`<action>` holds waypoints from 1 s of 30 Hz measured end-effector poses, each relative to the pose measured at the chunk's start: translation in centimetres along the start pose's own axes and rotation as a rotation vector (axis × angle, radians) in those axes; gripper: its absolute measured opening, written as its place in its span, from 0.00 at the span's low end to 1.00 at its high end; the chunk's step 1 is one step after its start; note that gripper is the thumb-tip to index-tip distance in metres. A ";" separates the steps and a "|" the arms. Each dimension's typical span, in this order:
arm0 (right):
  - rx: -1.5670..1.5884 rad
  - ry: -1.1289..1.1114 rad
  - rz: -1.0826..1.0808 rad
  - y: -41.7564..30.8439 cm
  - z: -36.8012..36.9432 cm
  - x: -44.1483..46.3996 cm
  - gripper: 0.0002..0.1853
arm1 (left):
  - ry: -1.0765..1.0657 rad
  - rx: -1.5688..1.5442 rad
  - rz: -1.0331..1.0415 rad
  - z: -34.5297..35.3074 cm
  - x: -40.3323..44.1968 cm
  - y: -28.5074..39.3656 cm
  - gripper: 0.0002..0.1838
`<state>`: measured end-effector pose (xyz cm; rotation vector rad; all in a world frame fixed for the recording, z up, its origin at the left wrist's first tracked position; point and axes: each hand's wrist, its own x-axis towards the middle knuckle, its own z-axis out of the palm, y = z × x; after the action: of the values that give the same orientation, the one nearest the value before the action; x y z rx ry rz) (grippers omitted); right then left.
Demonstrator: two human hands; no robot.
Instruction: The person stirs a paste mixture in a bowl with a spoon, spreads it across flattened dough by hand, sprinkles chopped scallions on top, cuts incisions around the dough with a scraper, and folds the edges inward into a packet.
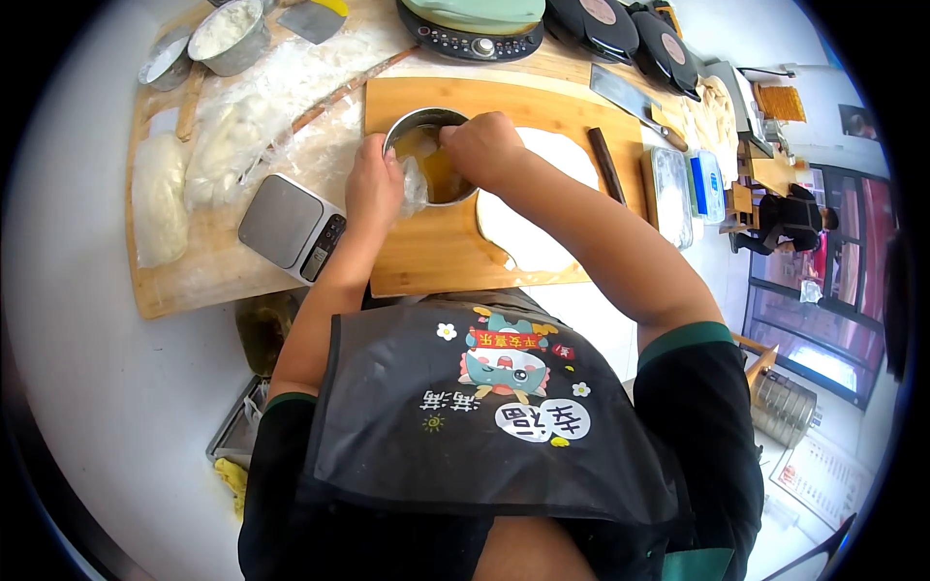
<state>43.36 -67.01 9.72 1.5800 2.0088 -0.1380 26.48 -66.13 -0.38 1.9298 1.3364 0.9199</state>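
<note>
A round metal bowl (453, 114) with yellow-brown liquid in it stands on the wooden board (417, 261). My left hand (374, 189) is closed on the bowl's left rim, and a piece of clear plastic (415, 184) hangs over the rim beside its fingers. Over the bowl's right side, my right hand (482, 150) reaches in with curled fingers; whatever it holds is hidden. Beneath my right forearm lies a flat white sheet of dough (531, 228). A dark rolling pin (606, 165) rests to the right of the dough.
A kitchen scale (283, 223) and wrapped dough (161, 198) are at left. Flour bowls (231, 44) stand back left, a green electric griddle (475, 24) at back. A broad knife (630, 97) and clear container (668, 198) lie at right. A person (794, 218) sits far right.
</note>
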 end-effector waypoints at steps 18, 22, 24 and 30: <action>0.242 -0.087 0.029 0.5 -0.6 -4.9 0.10 | -0.111 -0.059 -0.069 -3.5 -2.8 1.1 0.31; 0.142 0.157 -0.072 0.4 1.3 -5.0 0.08 | -0.264 -0.181 -0.157 -6.2 -4.4 0.5 0.19; 0.037 0.303 -0.167 0.2 3.1 -5.2 0.09 | -0.196 -0.084 0.056 -7.1 -4.6 -0.8 0.13; -0.078 0.450 -0.196 -1.0 4.1 -5.8 0.11 | -0.009 0.103 0.303 -6.9 -4.2 -0.6 0.10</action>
<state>44.76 -73.99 8.88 1.4562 2.4769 0.2407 19.51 -69.26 2.29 2.2551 1.1233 0.9987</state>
